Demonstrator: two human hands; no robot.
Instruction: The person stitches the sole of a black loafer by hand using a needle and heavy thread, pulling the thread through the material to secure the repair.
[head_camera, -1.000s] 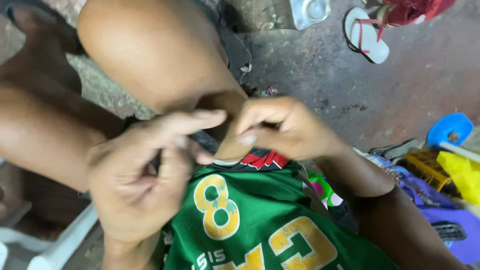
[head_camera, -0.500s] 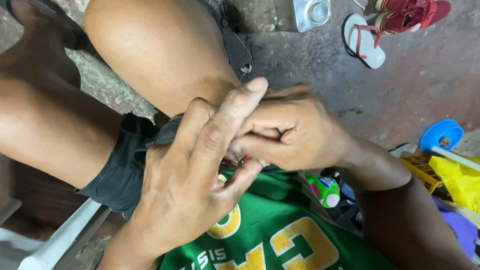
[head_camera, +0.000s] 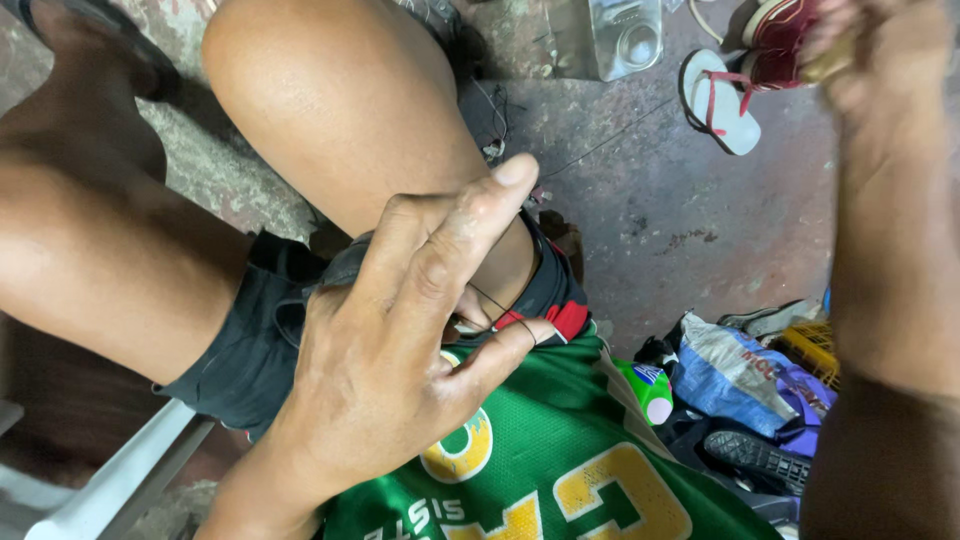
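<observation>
My left hand (head_camera: 400, 350) rests on a green jersey (head_camera: 540, 470) with yellow lettering that lies over my lap, its fingers pinching the fabric edge near a red and black trim (head_camera: 560, 315). A thin dark thread (head_camera: 600, 145) runs taut from that spot up to the right. My right hand (head_camera: 880, 60) is raised at the top right corner, blurred, pulling the thread; its fingers look closed, and what they pinch is too small to see. My bare knee (head_camera: 340, 110) rises behind the left hand.
Sandals (head_camera: 725, 95) and a clear plastic container (head_camera: 625, 35) lie on the concrete floor at the top. A heap of bags and cloth (head_camera: 745, 370), a green object (head_camera: 645, 385) and a shoe (head_camera: 760, 455) sit at the right. A white chair (head_camera: 110, 480) edge shows lower left.
My right hand has left the jersey, where it met the left hand, and swung up and right, drawing the thread out. My left hand stays on the fabric.
</observation>
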